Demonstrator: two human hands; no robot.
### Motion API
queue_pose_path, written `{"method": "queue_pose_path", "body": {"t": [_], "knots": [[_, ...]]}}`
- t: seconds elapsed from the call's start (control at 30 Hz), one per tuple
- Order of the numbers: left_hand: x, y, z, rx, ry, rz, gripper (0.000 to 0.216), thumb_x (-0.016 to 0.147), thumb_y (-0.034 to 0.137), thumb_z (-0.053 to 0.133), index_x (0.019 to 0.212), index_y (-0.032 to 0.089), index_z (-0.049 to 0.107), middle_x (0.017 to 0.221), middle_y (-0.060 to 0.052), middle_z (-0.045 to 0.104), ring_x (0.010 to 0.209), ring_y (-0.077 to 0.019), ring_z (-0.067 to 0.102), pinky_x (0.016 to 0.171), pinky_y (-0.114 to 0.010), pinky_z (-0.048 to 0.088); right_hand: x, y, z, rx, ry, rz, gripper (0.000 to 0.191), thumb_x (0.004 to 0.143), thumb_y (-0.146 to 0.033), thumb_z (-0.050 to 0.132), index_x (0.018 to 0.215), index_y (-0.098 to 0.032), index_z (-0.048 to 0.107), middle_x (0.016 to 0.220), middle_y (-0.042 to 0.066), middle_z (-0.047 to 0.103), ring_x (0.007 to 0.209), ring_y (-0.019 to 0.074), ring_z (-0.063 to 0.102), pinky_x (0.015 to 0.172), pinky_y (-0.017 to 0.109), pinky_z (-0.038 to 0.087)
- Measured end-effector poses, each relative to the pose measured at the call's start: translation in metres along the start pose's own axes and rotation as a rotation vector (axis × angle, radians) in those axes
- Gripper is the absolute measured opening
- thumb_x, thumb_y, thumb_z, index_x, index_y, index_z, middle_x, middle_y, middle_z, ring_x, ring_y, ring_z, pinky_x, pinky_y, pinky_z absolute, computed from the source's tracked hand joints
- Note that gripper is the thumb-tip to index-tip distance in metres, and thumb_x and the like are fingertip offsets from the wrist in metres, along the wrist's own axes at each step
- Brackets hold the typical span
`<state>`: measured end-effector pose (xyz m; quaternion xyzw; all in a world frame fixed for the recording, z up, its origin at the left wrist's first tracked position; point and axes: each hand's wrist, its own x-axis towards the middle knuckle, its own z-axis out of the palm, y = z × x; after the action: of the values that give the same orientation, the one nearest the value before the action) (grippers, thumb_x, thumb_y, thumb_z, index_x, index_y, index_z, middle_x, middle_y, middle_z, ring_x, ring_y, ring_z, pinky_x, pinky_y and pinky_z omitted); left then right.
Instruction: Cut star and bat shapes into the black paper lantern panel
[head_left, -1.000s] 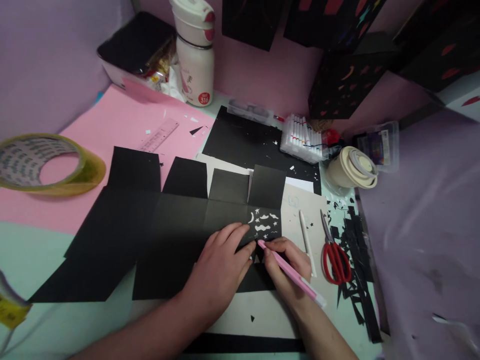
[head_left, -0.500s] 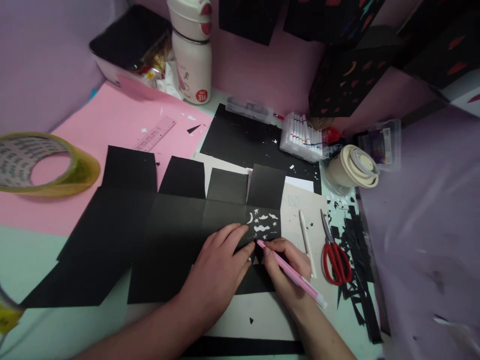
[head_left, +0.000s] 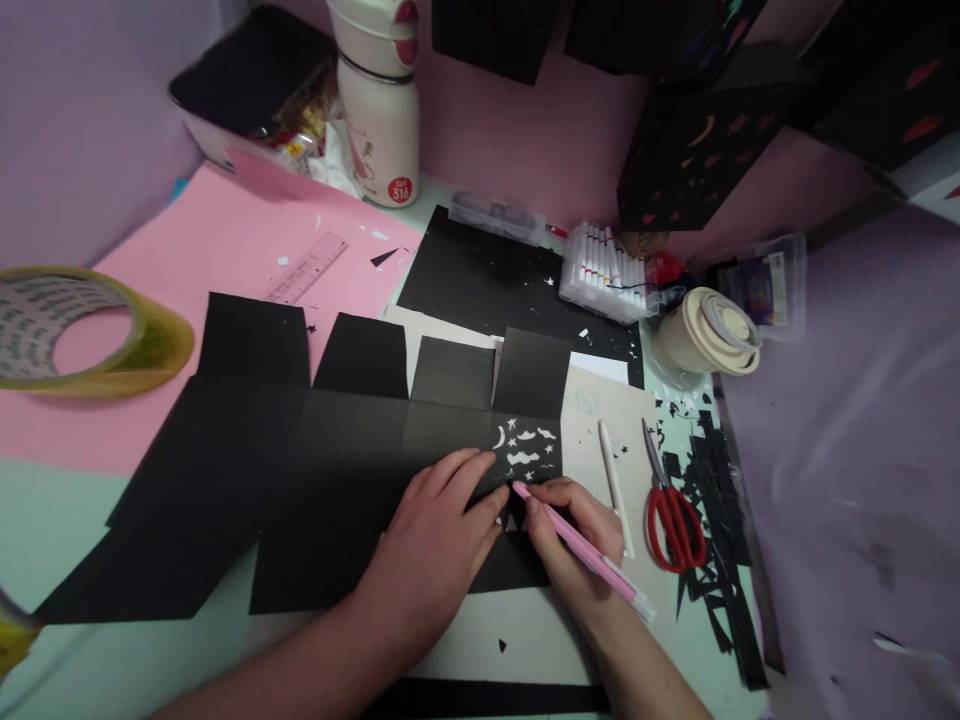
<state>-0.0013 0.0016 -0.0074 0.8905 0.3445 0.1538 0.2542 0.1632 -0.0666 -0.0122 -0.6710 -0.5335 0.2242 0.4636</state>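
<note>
A large black paper sheet (head_left: 315, 470) with square flaps lies flat on the table. Its right panel has small cut-out shapes (head_left: 525, 445): a crescent, stars and wavy clouds. My left hand (head_left: 439, 545) lies flat on the sheet just left of those cut-outs, fingers stretched out and pressing the paper down. My right hand (head_left: 577, 540) is closed around a pink craft knife (head_left: 581, 550), whose tip touches the black paper below the cut-outs, right beside my left fingertips.
Red-handled scissors (head_left: 673, 515) and a white pen (head_left: 615, 485) lie to the right, with black paper scraps (head_left: 712, 560) beyond. A tape roll (head_left: 82, 330) sits far left, a pink ruler (head_left: 306, 268), a white bottle (head_left: 377, 100), a marker set (head_left: 606, 272) and a cream tape roll (head_left: 705, 335) behind.
Both hands stay in the same place on the black sheet. The view has shifted slightly, so the table objects sit a little higher and further left.
</note>
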Motion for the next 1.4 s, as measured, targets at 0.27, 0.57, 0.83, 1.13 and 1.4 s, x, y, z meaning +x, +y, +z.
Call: {"method": "queue_pose_path", "body": {"t": [0.27,0.57,0.83,1.13,1.4], "knots": [[0.0004,0.0005,-0.0005,-0.005,0.003,-0.003,0.024,0.092,0.020,0.058,0.114,0.020,0.068,0.134,-0.010,0.057,0.126,-0.0288,0.049,0.097,-0.049,0.050,0.0039,-0.0051,0.0009,-0.022,0.001,0.019,0.007,0.084,-0.017,0.061,0.079,-0.019,0.065,0.071,0.001,0.066,0.060,0.0131,0.060,0.056,0.024,0.049],[-0.0007,-0.0005,0.0020,-0.007,0.002,-0.014,0.024,0.091,0.020,0.057,0.113,0.022,0.068,0.135,-0.009,0.057,0.127,-0.0277,0.048,0.098,-0.047,0.050,0.0023,-0.0009,0.0001,-0.061,0.011,0.038,0.012,0.085,-0.021,0.061,0.073,-0.019,0.063,0.062,-0.001,0.061,0.053,0.0115,0.056,0.050,0.023,0.044],[-0.0002,0.0010,-0.0001,-0.024,0.010,-0.017,0.024,0.091,0.020,0.057,0.112,0.022,0.068,0.134,-0.009,0.057,0.127,-0.0278,0.049,0.098,-0.048,0.050,0.0018,-0.0010,-0.0016,-0.060,0.001,0.062,0.010,0.085,-0.022,0.062,0.076,-0.019,0.066,0.062,-0.001,0.064,0.054,0.0118,0.057,0.050,0.022,0.046],[-0.0004,0.0015,0.0006,-0.030,0.021,-0.013,0.024,0.087,0.016,0.063,0.110,0.019,0.068,0.133,-0.010,0.058,0.126,-0.0296,0.050,0.097,-0.049,0.050,-0.0039,0.0020,-0.0007,-0.070,0.067,0.105,0.009,0.088,-0.023,0.060,0.081,-0.019,0.065,0.064,-0.001,0.063,0.054,0.0116,0.058,0.050,0.023,0.045],[0.0001,0.0017,-0.0003,-0.030,0.036,-0.013,0.024,0.088,0.016,0.061,0.110,0.021,0.068,0.132,-0.009,0.059,0.126,-0.0280,0.050,0.096,-0.047,0.051,0.0017,-0.0028,-0.0006,-0.105,0.035,0.012,0.008,0.087,-0.020,0.061,0.081,-0.019,0.066,0.063,-0.001,0.064,0.051,0.0104,0.056,0.048,0.021,0.045]]}}
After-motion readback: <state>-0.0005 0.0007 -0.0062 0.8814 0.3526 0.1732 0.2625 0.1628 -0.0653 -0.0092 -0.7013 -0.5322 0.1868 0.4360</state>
